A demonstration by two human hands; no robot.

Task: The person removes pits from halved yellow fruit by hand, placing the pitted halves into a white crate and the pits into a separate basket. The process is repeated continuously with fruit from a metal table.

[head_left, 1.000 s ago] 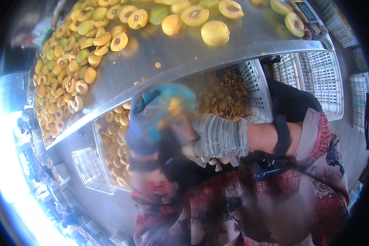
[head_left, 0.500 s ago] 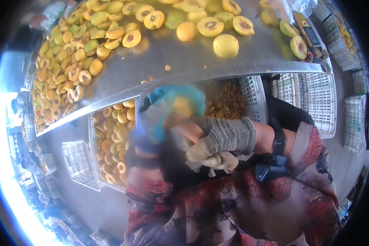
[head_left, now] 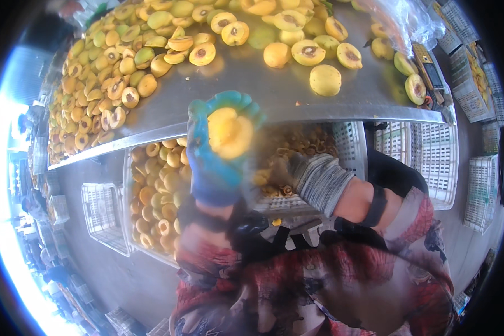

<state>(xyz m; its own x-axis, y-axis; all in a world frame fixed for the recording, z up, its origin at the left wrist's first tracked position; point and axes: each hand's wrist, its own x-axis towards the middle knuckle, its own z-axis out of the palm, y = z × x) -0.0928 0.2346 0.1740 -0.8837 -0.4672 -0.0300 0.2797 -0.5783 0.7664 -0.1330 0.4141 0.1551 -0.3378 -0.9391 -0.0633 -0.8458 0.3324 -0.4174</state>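
My left hand (head_left: 214, 168), in a blue-green glove, is closed around a yellow peach (head_left: 228, 133) just in front of the metal table's edge. The fruit's upper side faces up; whether it is whole or split I cannot make out. My right hand (head_left: 318, 180), in a grey knitted glove, is over a crate (head_left: 350, 147) of brownish fruit scraps (head_left: 305, 141). Its fingers are smeared by motion, so what they hold, if anything, does not show. Halved peaches (head_left: 308, 52), several with the brown stone or its hollow showing, lie on the table (head_left: 241, 75).
A crate of peach halves (head_left: 159, 190) stands below the table's left part, with a white crate (head_left: 103, 210) beside it. White crates (head_left: 434, 151) stand at the right. A yellow device (head_left: 428, 64) and clear plastic bag (head_left: 411, 25) lie at the table's right end.
My hands, close together before, have moved apart. The left one now shows the peach upward near the table edge; the right one has gone forward over the scraps. The view has shifted slightly.
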